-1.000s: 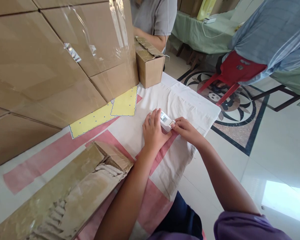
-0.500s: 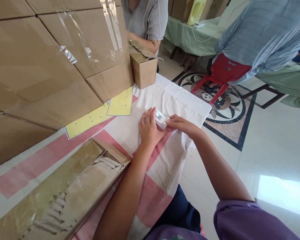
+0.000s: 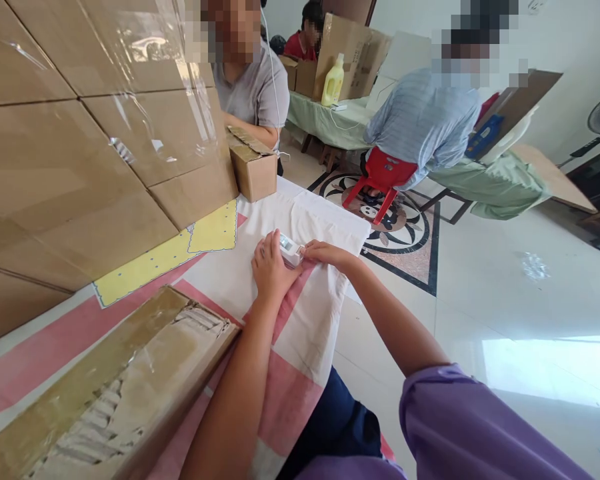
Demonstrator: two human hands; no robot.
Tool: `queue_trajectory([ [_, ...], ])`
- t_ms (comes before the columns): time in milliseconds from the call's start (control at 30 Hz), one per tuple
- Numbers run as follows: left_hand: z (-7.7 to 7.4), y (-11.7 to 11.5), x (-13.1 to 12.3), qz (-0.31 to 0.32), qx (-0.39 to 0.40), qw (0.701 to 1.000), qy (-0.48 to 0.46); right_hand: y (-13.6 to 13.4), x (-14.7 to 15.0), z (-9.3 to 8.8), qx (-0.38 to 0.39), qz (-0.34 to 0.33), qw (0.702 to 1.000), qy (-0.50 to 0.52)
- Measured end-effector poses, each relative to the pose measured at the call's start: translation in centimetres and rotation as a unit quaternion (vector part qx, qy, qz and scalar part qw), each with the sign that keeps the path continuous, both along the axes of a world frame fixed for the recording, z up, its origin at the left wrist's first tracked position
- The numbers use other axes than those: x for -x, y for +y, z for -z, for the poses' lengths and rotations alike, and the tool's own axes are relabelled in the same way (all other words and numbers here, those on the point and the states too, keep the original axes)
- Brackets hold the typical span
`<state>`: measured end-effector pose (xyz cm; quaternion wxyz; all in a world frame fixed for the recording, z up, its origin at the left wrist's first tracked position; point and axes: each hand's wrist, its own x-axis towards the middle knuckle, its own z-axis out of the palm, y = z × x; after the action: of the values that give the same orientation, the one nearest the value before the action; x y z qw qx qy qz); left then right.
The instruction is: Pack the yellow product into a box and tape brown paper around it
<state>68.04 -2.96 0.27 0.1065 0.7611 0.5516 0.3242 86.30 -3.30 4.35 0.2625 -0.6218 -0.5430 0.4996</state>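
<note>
A small white box-shaped device (image 3: pixel 290 250) with a greyish window on top is held at the table's far right part. My left hand (image 3: pixel 273 270) wraps round its left side, fingers over the far edge and thumb along the near side. At its right end, the fingers of my right hand (image 3: pixel 324 253) are pinched together against it. Whether they also hold some small part there is too fine to make out. Beneath both hands lies a pink-and-white cloth (image 3: pixel 293 373) covering the table.
Large taped cartons (image 3: pixel 110 160) stand at the left, beside yellow dotted sheets (image 3: pixel 165 260). A worn long cardboard box (image 3: pixel 125 380) lies near my left forearm. A smaller carton (image 3: pixel 256 170) stands at the far edge. Co-workers sit beyond, one on a red chair (image 3: pixel 387 170).
My view has tilted up and turned right, so more of the room shows. Both hands keep their hold on the white device, with little visible movement over the cloth.
</note>
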Motion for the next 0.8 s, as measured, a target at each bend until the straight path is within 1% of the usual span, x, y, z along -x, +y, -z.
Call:
queue_trajectory([
  [100,-0.05,-0.07,0.03,0.001,-0.005,1.0,-0.003,-0.2,0.14,-0.15,-0.012,-0.011,1.0,-0.023],
  [267,-0.03,-0.17,0.07,0.004,-0.022,1.0,-0.014,-0.48,0.26,-0.58,-0.032,-0.048,0.997,-0.056],
  [467,0.0,-0.25,0.14,0.005,-0.018,1.0,-0.02,-0.35,0.1,-0.65,-0.048,-0.07,0.993,-0.084],
  [800,0.01,-0.31,0.18,0.002,-0.011,1.0,-0.024,-0.78,-0.44,-0.32,-0.061,-0.072,0.993,-0.076],
])
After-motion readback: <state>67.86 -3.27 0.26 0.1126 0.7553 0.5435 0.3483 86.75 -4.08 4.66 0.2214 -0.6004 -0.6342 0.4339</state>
